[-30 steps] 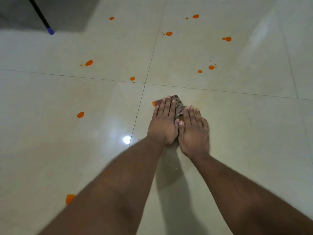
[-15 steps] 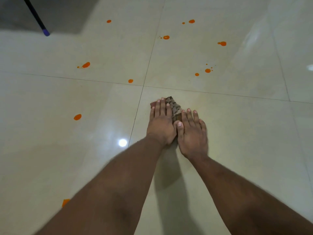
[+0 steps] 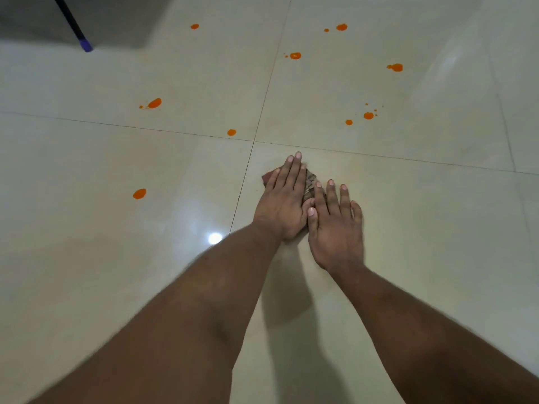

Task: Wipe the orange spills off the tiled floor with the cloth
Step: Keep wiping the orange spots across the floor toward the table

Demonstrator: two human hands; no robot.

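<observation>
Pressed flat on the tiled floor (image 3: 408,214), just past the tile joint crossing: a bunched brown cloth (image 3: 310,183), mostly hidden. On top, left hand (image 3: 284,201), fingers straight, palm down, pinning the cloth without clenching. Beside it and touching at the thumb, right hand (image 3: 335,228), fingers likewise straight and spread, forefinger edge on the cloth, the rest seemingly on bare tile. Neither grip closed round anything; both released and pressing.

Nearest spill (image 3: 231,132) ahead and to the left, just beyond the cross joint; left hand nearer to it. Further right and ahead, a cluster of drops (image 3: 368,115), closer to the right hand's side. To the far left, a lone spot (image 3: 139,193), well apart. Long axis of the cloth roughly forward, along the left fingers, so probably a forward push next.

Against half a second ago: left fingers further forward over the cloth, right hand slid off sideways, less cloth showing, spills unchanged.
</observation>
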